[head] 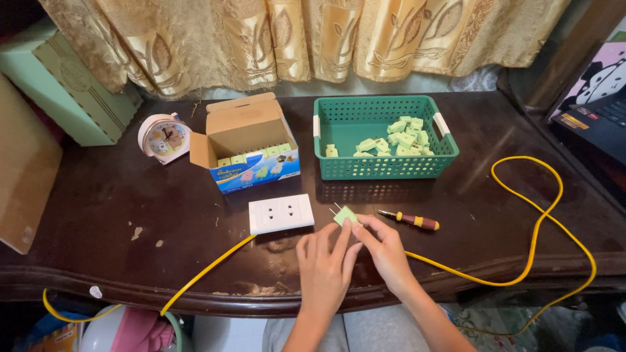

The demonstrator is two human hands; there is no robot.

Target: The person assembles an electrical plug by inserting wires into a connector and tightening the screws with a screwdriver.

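The right hand (pixel 386 246) and the left hand (pixel 324 267) meet over the front of the dark desk (pixel 117 208), fingertips pinched together on a small pale green plug (pixel 345 216) whose two metal prongs point up and left. Both hands are narrowed around it, the left from below, the right from the side. Just to the left of the plug lies a white double socket (pixel 281 214), flat on the desk, with a yellow cable (pixel 541 228) running from it toward the front edge and looping wide on the right. Just right of the plug rests a small screwdriver (pixel 409 220) with a red and yellow handle. Farther back stands an open cardboard box (pixel 251 140) with more green plugs in a row, and beside it a green plastic basket (pixel 385 166) holding a loose heap of them. A small round pink clock (pixel 163 137) sits at the left of the box
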